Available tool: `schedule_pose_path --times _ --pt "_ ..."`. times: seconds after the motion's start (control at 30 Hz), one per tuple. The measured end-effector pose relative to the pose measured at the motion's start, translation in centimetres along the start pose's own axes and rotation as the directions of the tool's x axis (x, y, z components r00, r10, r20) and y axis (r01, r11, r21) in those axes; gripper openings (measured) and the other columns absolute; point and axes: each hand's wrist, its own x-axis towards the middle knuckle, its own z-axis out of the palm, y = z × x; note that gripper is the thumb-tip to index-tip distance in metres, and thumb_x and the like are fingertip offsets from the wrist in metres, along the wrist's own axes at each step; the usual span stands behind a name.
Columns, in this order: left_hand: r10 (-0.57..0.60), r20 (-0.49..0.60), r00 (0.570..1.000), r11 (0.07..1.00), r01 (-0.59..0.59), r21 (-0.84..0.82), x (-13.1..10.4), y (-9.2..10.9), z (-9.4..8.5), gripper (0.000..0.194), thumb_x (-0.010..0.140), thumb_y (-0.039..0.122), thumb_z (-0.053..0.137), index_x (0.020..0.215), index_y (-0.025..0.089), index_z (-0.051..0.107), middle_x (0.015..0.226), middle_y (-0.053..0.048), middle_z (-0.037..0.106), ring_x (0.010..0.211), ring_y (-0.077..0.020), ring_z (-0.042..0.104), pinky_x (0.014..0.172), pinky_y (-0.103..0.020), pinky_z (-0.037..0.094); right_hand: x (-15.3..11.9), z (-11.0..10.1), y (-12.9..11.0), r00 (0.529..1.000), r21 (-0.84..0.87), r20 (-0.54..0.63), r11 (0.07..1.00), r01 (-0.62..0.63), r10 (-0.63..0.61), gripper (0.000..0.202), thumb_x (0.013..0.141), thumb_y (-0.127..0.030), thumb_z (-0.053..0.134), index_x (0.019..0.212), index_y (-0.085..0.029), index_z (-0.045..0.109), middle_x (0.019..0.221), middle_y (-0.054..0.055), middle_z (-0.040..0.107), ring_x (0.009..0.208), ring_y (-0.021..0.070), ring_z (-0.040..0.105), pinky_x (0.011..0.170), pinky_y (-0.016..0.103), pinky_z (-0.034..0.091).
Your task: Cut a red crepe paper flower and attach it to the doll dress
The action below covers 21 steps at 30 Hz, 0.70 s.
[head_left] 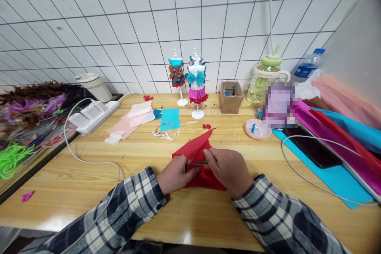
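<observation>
A sheet of red crepe paper is partly folded above the wooden table in front of me. My left hand pinches the paper at its left side, thumb on top. My right hand is closed at the paper's right side around scissors. Their metal blades point left across the red sheet toward my left thumb, while the handles are hidden in my fist. Just beyond the paper lies a small red paper bow.
Two small dress forms in paper outfits stand by the tiled wall. Right of them are a cardboard box, a pink bowl, a bottle and a phone. A power strip and cable lie left, near pink paper.
</observation>
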Motion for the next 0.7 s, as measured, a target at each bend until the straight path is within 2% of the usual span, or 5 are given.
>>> schedule_pose_path --times 0.27,0.43,0.53,0.63,0.7 --pt "0.061 0.022 0.998 0.997 -0.062 0.052 0.0 0.1 0.1 0.029 0.079 0.017 0.054 0.107 0.020 0.062 0.107 -0.005 0.068 0.100 -0.0218 0.063 0.093 -0.033 0.047 0.0 0.5 -0.4 0.998 -0.037 -0.060 0.999 0.019 -0.021 0.045 0.095 -0.036 0.032 0.065 -0.019 0.061 0.063 0.005 0.068 0.055 0.0139 0.055 0.053 0.031 0.016" --pt "0.033 0.033 0.999 0.993 -0.036 0.110 -0.2 0.3 0.2 0.028 0.081 0.021 0.055 0.106 0.020 0.065 0.088 -0.004 0.071 0.086 -0.0215 0.065 0.082 -0.032 0.050 -0.1 0.3 0.1 0.995 0.035 -0.097 0.999 0.041 -0.037 0.049 0.096 -0.038 0.030 0.063 -0.018 0.061 0.060 0.005 0.065 0.053 0.0133 0.052 0.053 0.030 0.018" --pt "0.049 0.140 0.989 0.993 -0.063 0.096 -0.5 0.2 -0.2 0.039 0.081 0.024 0.056 0.120 0.019 0.059 0.083 -0.004 0.069 0.077 -0.0188 0.064 0.075 -0.030 0.051 -0.1 -0.6 1.5 0.985 0.221 -0.159 0.970 0.106 -0.072 0.053 0.096 -0.040 0.028 0.060 -0.017 0.059 0.055 0.004 0.060 0.052 0.0125 0.050 0.054 0.028 0.024" --pt "0.183 0.318 0.930 0.966 -0.231 0.120 -0.7 0.3 -0.3 0.044 0.075 0.029 0.066 0.119 0.022 0.062 0.099 -0.008 0.066 0.089 -0.0212 0.061 0.082 -0.032 0.049 0.2 -1.0 2.6 0.977 0.457 -0.211 0.882 0.111 -0.014 0.049 0.096 -0.042 0.024 0.091 -0.016 0.065 0.062 0.002 0.060 0.056 0.0131 0.053 0.055 0.025 0.033" --pt "0.248 0.375 0.893 0.922 -0.336 0.191 -0.8 0.6 -0.1 0.038 0.070 0.028 0.070 0.107 0.023 0.068 0.112 -0.011 0.061 0.099 -0.0255 0.057 0.088 -0.037 0.047 0.5 -0.7 2.8 0.991 0.432 -0.136 0.901 0.045 0.016 0.050 0.091 -0.045 0.038 0.132 -0.018 0.048 0.071 0.002 0.064 0.060 0.0154 0.056 0.056 0.025 0.036"
